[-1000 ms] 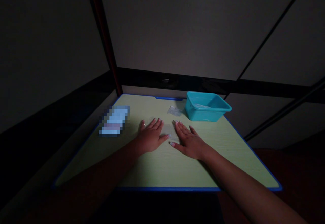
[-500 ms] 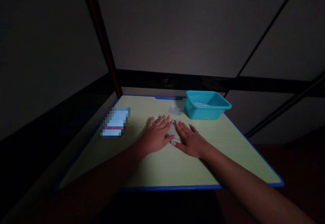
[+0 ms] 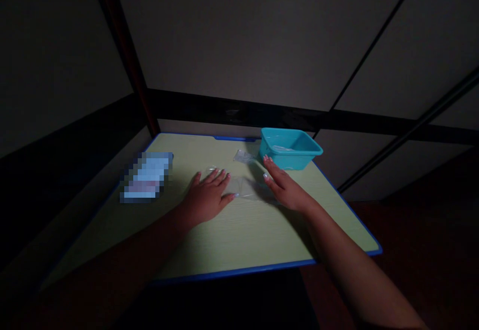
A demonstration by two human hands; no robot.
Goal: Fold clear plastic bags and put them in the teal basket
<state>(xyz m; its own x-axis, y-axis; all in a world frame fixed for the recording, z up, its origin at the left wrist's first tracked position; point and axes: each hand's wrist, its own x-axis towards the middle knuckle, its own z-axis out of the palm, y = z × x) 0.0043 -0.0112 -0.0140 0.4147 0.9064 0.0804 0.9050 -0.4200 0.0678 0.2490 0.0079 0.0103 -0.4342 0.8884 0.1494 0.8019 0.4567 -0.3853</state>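
Plastic film lies flat on the table, its left end under my left hand, fingers spread; my right hand, fingers extended, gripping nothing, seems raised over its right end. Probably light, limp, slippery: best pinched by an edge.

The scene is dim, its light source out of view. The surface is among the brightest areas; the wall fades to dark grey and the lower left corner nearly to black. The right hand casts a soft shadow. Clear plastic glints faintly. Coarse pixel blocks obscure the pale object at left.
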